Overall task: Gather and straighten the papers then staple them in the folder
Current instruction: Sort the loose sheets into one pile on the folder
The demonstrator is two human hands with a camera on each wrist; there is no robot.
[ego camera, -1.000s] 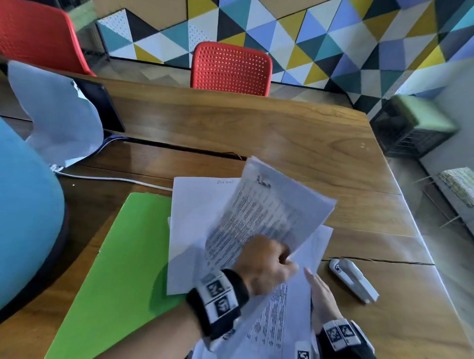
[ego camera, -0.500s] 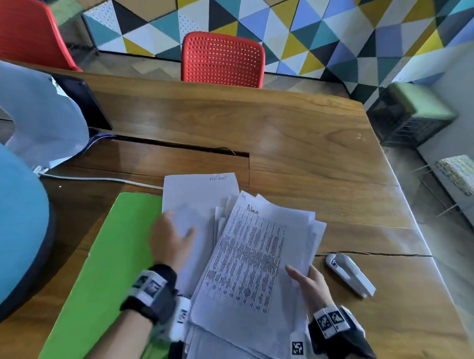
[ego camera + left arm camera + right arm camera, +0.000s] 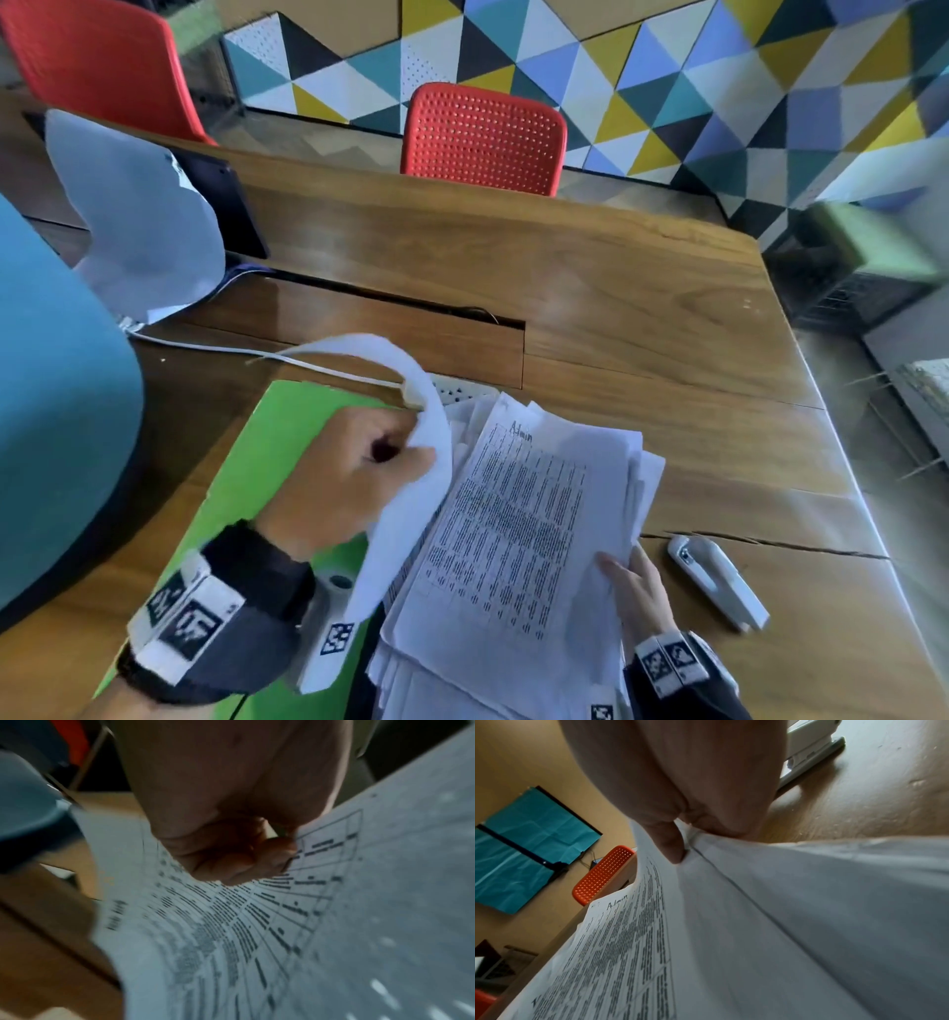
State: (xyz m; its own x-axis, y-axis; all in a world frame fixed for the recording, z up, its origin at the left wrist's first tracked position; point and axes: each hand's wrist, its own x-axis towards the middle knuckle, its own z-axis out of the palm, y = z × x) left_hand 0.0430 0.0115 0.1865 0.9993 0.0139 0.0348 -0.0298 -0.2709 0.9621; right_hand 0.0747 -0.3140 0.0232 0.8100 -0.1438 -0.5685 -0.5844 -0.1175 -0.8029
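Low in the middle of the head view, a loose stack of printed papers [image 3: 513, 539] lies fanned and crooked on the wooden table [image 3: 590, 288], its left part overlapping the green folder [image 3: 241, 493] that lies open and flat at lower left. The left hand [image 3: 344, 478] is clenched around a single sheet [image 3: 411, 503], thumb and curled fingers pinching it so that it bows up and over in an arch; the left wrist view shows the printed table on that sheet right under the fingers [image 3: 246, 866]. The right hand [image 3: 634, 586] grasps the stack's right edge near the lower right of the frame, thumb on top and the other fingers tucked under the sheets, as the right wrist view confirms. A white stapler [image 3: 719, 583] lies on the table just beside that hand, not touching the papers.

The papers look light, thin and floppy: one sheet held at a single spot droops and curls, and smooth sheets will likely slide over one another. A hard pinch could crease them. My judgement is that the pile handles best taken at two opposite edges with both hands, then tapped on the table to square it. The folder seems only a little stiffer, so it is best left lying flat. Gathering is under way; nothing looks squared or stapled yet.
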